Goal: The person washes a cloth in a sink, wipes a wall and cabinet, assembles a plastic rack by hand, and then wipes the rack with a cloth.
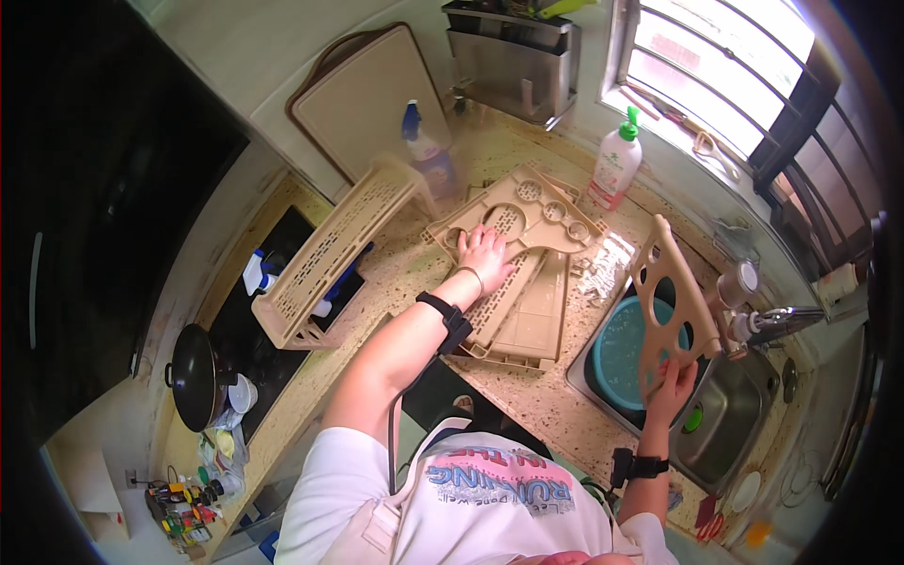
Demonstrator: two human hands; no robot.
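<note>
My left hand (483,254) lies with fingers spread on a tan plastic panel (546,218) with round holes. That panel rests on a stack of slotted tan plastic pieces (532,325) on the speckled counter. At the right, my right hand (667,384) grips the lower end of another tan plastic side panel (695,306) with large oval holes. It is held tilted over the sink area, partly covering a blue-green basin (612,353) of water. Left of the stack, a long slotted tan plastic rack (334,268) stands across the counter and the black cooktop.
A steel sink (725,424) and faucet (777,323) are at the right. A green-capped bottle (617,165) and a spray bottle (428,155) stand at the back. A cutting board (377,99) leans on the wall. On the left sits a dark wok (196,381).
</note>
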